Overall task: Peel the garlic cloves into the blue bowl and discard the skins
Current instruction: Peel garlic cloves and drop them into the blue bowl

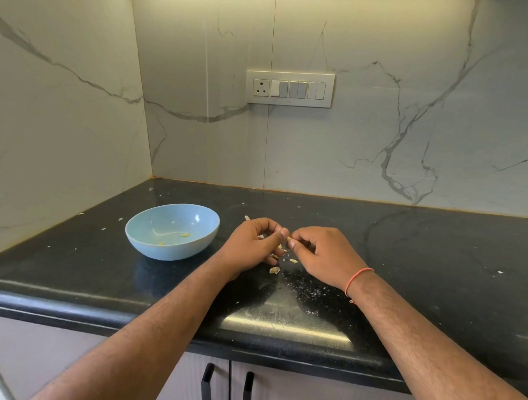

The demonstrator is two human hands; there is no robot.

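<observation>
Both hands, left hand (pixel 255 245) and right hand (pixel 318 254), pinch one garlic clove (pixel 289 239) between them, with the blue bowl (pixel 172 230) just left of the left hand.

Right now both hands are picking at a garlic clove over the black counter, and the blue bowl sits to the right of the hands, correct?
Not quite. The blue bowl sits to the left of the hands, not the right, as the head view shows. The rest holds: the left hand and right hand both pinch a garlic clove over the black counter.
</observation>
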